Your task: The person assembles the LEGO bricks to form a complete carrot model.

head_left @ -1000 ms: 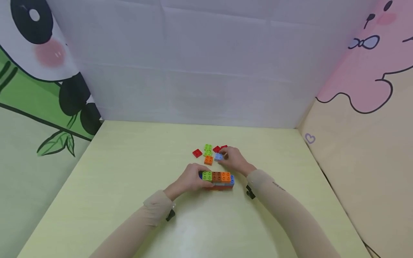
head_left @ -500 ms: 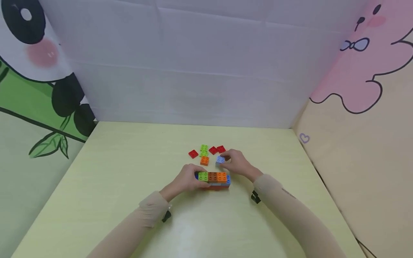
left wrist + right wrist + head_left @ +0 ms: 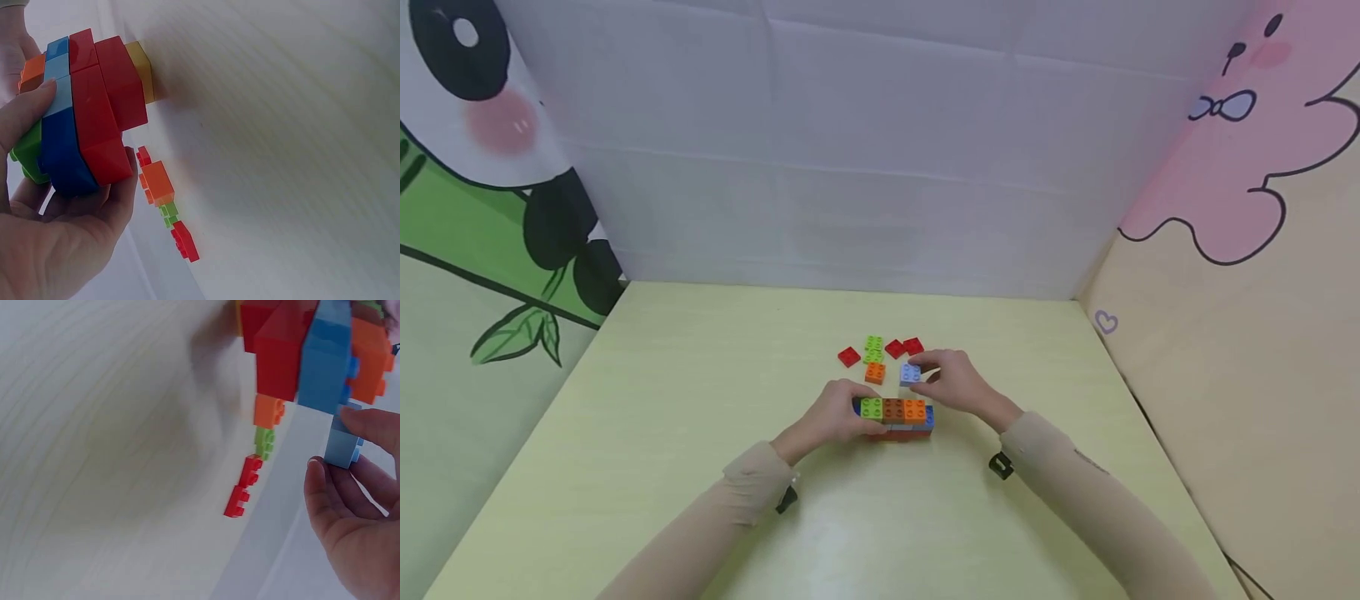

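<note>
My left hand (image 3: 837, 414) grips the left end of a stacked block of toy building bricks (image 3: 904, 433). Its upper row runs lime, brown and orange, over blue and light blue bricks, with red bricks (image 3: 94, 115) and a yellow brick (image 3: 141, 72) below, as the left wrist view shows. The left thumb lies along the near side, fingers round the far side. Just behind the stack's right end, my right hand (image 3: 957, 382) pinches a light blue brick (image 3: 910, 374) between thumb and fingers, studs up. In the right wrist view this brick (image 3: 342, 445) is close beside the stack's blue end.
Beyond the hands on the pale table (image 3: 715, 350) lie loose bricks: an orange one (image 3: 875, 373), lime ones (image 3: 873, 350), a red one (image 3: 849, 357) to the left and two red ones (image 3: 903, 347) to the right. A white wall (image 3: 850, 217) stands at the back.
My right hand has drawn the light blue brick away from the loose red bricks, nearer the stack, and raised it. The left hand keeps its hold on the stack. The view shifted slightly.
</note>
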`<state>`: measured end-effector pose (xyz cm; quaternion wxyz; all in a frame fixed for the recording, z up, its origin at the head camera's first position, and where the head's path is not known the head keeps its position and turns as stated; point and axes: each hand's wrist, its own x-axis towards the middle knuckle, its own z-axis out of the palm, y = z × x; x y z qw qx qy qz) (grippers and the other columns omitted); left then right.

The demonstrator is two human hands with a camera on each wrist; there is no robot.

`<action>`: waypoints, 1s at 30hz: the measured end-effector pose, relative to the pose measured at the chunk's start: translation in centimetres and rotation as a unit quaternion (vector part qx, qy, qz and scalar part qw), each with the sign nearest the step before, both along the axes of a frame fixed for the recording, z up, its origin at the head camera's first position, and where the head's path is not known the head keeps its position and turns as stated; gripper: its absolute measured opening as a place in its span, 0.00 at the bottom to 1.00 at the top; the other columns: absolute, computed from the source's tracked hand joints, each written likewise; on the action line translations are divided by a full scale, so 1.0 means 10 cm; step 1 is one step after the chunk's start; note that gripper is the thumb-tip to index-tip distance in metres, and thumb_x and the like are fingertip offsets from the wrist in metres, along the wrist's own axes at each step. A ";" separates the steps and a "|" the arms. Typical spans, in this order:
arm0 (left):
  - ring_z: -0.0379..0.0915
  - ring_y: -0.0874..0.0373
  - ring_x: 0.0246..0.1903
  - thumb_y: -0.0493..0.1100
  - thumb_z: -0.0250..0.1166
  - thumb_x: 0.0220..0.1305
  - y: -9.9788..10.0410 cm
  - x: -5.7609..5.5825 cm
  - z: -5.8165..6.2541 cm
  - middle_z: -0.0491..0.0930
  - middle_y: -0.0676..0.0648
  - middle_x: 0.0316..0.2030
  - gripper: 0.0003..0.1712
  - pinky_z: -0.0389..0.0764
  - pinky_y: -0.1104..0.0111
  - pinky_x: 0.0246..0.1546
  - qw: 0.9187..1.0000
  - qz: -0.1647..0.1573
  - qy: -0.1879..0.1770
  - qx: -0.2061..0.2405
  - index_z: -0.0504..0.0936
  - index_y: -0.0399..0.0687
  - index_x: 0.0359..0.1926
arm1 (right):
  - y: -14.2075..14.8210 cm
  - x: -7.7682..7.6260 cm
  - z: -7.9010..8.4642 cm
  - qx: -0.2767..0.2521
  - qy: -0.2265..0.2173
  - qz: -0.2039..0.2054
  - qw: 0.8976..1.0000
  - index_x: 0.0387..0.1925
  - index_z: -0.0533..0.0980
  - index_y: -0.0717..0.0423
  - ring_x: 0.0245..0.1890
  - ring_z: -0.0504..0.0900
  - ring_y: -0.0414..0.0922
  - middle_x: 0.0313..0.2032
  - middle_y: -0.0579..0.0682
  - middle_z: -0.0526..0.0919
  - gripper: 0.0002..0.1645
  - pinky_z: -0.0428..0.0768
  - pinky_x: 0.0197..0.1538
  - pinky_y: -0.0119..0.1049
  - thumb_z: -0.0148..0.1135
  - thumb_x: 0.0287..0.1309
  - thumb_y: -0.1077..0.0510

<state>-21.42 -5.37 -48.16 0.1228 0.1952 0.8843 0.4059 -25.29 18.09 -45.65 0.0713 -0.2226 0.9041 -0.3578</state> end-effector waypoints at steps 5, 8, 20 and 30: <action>0.69 0.56 0.41 0.52 0.77 0.47 0.01 -0.01 0.02 0.79 0.57 0.36 0.19 0.72 0.62 0.43 1.000 0.013 -0.006 -0.006 0.86 0.52 0.41 | 0.03 0.10 0.14 -0.020 0.020 0.016 0.999 0.51 0.79 0.58 0.44 0.80 0.48 0.44 0.47 0.82 0.23 0.79 0.43 0.37 0.72 0.52 0.59; 0.69 0.56 0.41 0.51 0.77 0.47 0.01 -0.01 0.02 0.79 0.57 0.37 0.20 0.72 0.61 0.44 1.000 0.014 -0.008 -0.007 0.86 0.52 0.41 | 0.03 0.15 0.18 -0.031 0.023 0.026 0.999 0.51 0.79 0.58 0.43 0.80 0.46 0.45 0.47 0.82 0.23 0.79 0.44 0.40 0.72 0.52 0.59; 0.71 0.57 0.39 0.51 0.77 0.47 0.03 -0.01 0.00 0.79 0.58 0.35 0.18 0.73 0.64 0.41 1.000 0.011 -0.012 0.000 0.87 0.54 0.39 | 0.06 0.29 0.20 -0.037 0.014 0.048 0.998 0.49 0.81 0.54 0.42 0.79 0.41 0.43 0.42 0.81 0.20 0.79 0.43 0.37 0.71 0.52 0.56; 0.70 0.56 0.39 0.51 0.78 0.46 0.04 -0.02 -0.01 0.79 0.57 0.35 0.18 0.74 0.63 0.40 1.000 0.018 -0.010 -0.002 0.87 0.53 0.39 | 0.06 0.34 0.18 -0.035 0.008 0.053 0.998 0.48 0.81 0.54 0.41 0.79 0.39 0.43 0.40 0.82 0.20 0.78 0.42 0.33 0.71 0.53 0.56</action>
